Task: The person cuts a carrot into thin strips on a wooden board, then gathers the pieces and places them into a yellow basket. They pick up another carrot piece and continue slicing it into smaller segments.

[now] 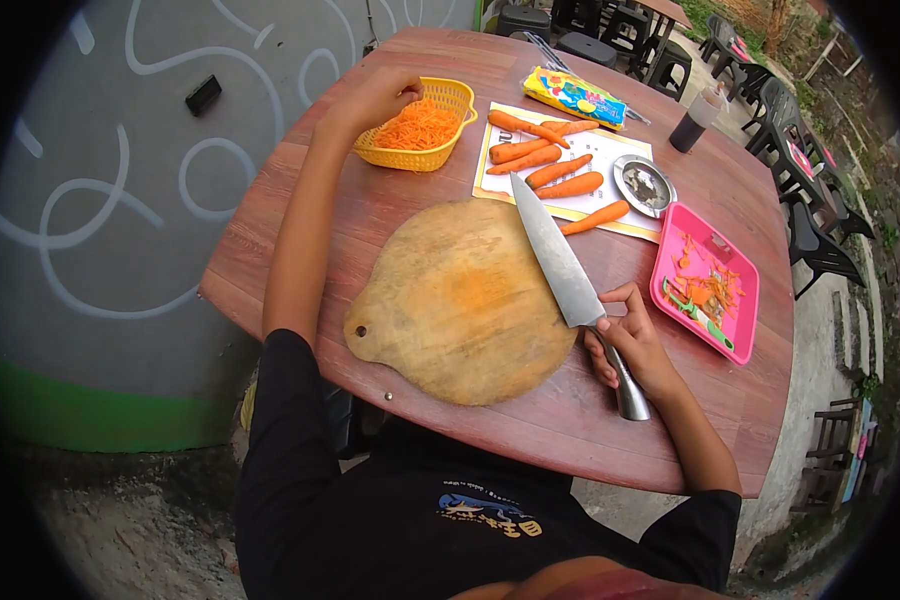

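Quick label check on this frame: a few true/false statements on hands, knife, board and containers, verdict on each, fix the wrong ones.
1. The right hand holds the knife. True.
2. The cutting board has an orange stain. True.
3. The left hand rests on the board. False: it is at the yellow basket of shredded carrot.
4. Several whole carrots lie on the printed sheet. True.
5. The pink tray holds whole carrots only. False: it holds carrot scraps and a green-handled tool.
6. The knife tip points toward the person. False: it points away.
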Demonstrator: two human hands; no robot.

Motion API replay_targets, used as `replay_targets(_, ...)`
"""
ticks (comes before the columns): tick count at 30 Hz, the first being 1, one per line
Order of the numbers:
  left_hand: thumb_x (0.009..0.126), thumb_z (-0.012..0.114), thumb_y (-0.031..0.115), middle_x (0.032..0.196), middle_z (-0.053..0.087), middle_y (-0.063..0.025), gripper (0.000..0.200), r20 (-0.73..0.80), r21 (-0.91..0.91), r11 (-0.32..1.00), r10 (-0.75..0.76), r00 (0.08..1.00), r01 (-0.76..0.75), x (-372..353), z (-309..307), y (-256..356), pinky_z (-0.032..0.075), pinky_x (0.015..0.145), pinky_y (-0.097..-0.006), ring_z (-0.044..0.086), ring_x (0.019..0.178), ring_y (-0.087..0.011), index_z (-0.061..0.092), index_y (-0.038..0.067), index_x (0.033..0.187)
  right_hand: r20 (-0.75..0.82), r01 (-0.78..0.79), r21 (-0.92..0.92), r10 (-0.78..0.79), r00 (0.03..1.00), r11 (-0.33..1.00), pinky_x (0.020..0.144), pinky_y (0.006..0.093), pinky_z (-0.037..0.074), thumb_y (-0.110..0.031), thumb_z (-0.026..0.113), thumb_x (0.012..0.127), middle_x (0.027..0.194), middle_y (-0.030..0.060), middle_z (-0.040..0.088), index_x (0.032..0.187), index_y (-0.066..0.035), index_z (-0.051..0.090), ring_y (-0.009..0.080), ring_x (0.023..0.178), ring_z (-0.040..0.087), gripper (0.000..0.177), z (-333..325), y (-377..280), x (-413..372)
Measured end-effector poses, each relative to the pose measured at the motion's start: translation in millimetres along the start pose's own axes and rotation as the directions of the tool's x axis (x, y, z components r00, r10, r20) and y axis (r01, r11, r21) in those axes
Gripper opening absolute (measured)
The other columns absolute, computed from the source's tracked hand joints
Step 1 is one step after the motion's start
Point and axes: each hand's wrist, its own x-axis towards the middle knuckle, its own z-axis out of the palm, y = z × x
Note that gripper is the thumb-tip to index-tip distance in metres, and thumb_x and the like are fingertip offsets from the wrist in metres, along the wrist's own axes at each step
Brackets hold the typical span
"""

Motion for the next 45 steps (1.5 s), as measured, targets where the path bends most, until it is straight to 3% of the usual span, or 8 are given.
replay_targets(7,0.09,0.069,0.015,0.119,0.068,-0.0136,0.027,0.168,0.071,0.997,-0.02,0.986,0.008,-11.8,32.2,-5.0,0.05,0.096,-0.0399,0.063,0.114,-0.0299,0.069,0.002,0.115,0.002,-0.008,-0.005,0.008,1.0,1.0,0.037,0.0226,0.04,-0.017,0.05,0.108,0.078,0.0075,0.053,0.125,-0.016,0.032,0.0099,0.045,0.049,0.024,-0.1,-0.3,-0.3)
replay_targets(11,0.091,0.069,0.016,0.115,0.069,-0.015,0.027,0.222,0.095,0.994,0.022,0.975,-0.045,-2.7,27.6,-6.2,0.05,0.095,-0.041,0.064,0.109,-0.031,0.071,0.002,0.114,-0.007,-0.011,-0.007,0.011,1.0,1.0,0.037,0.0227,0.04,-0.018,0.05,0.108,0.078,0.0076,0.053,0.125,-0.016,0.032,0.0099,0.045,0.049,0.024,1.3,-1.7,-1.0)
replay_targets(16,0.095,0.065,0.018,0.107,0.071,-0.0193,0.025,-0.087,0.041,0.998,0.051,0.995,-0.048,-2.9,2.0,14.5,0.052,0.088,-0.0448,0.067,0.101,-0.0358,0.072,-0.001,0.11,0.011,-0.003,-0.012,0.004,1.0,1.0,0.038,0.0233,0.04,-0.018,0.049,0.109,0.078,0.0072,0.052,0.124,-0.016,0.031,0.0104,0.045,0.049,0.024,0.0,-0.1,-0.1)
replay_targets(25,0.103,0.055,0.027,0.14,0.059,-0.0182,0.042,0.332,-0.162,0.975,-0.091,0.939,0.151,-8.1,18.8,12.1,0.043,0.11,-0.0423,0.054,0.132,-0.0322,0.058,0.006,0.139,0.052,-0.014,0.003,0.014,0.999,1.0,0.042,0.0239,0.042,-0.02,0.05,0.109,0.079,0.0059,0.053,0.123,-0.013,0.032,0.0099,0.049,0.049,0.024,1.6,-6.5,-1.8)
replay_targets(27,0.096,0.062,0.031,0.148,0.05,-0.0184,0.056,0.43,0.237,0.956,-0.262,0.864,0.172,-12.6,21.5,26.4,0.043,0.111,-0.0428,0.053,0.132,-0.0337,0.05,0.009,0.147,0.041,-0.007,0.005,0.007,0.999,1.0,0.042,0.0237,0.042,-0.02,0.05,0.109,0.079,0.0057,0.053,0.123,-0.013,0.032,0.0097,0.049,0.049,0.024,2.3,-7.0,-2.7)
replay_targets(34,0.088,0.07,0.024,0.145,0.051,-0.0195,0.058,0.48,0.218,0.97,-0.199,0.854,0.104,-6.0,26.0,14.0,0.047,0.106,-0.0426,0.055,0.129,-0.0355,0.053,0.007,0.14,0.047,-0.009,-0.006,0.009,0.999,1.0,0.042,0.0232,0.042,-0.021,0.05,0.109,0.08,0.0051,0.053,0.124,-0.013,0.032,0.0091,0.05,0.049,0.024,2.6,-5.9,-3.5)
replay_targets(40,0.087,0.07,0.008,0.12,0.064,-0.0191,0.038,0.3,0.045,0.997,-0.074,0.951,0.064,-9.6,26.9,0.8,0.049,0.101,-0.0422,0.06,0.119,-0.0375,0.062,0.002,0.124,0.052,0.004,-0.009,-0.003,0.999,1.0,0.042,0.0232,0.042,-0.021,0.049,0.109,0.08,0.0049,0.053,0.124,-0.013,0.031,0.009,0.051,0.05,0.025,3.6,-5.9,-3.4)
replay_targets(45,0.09,0.063,0.001,0.115,0.064,-0.0214,0.032,-0.054,-0.03,0.998,0.059,0.997,-0.06,-1.0,9.9,14.6,0.05,0.093,-0.0435,0.061,0.11,-0.0408,0.062,-0.002,0.122,0.059,-0.004,-0.038,0.006,0.998,0.999,0.042,0.0233,0.042,-0.02,0.049,0.109,0.079,0.0049,0.053,0.123,-0.013,0.032,0.0093,0.051,0.05,0.024,2.5,-4.0,-2.9)
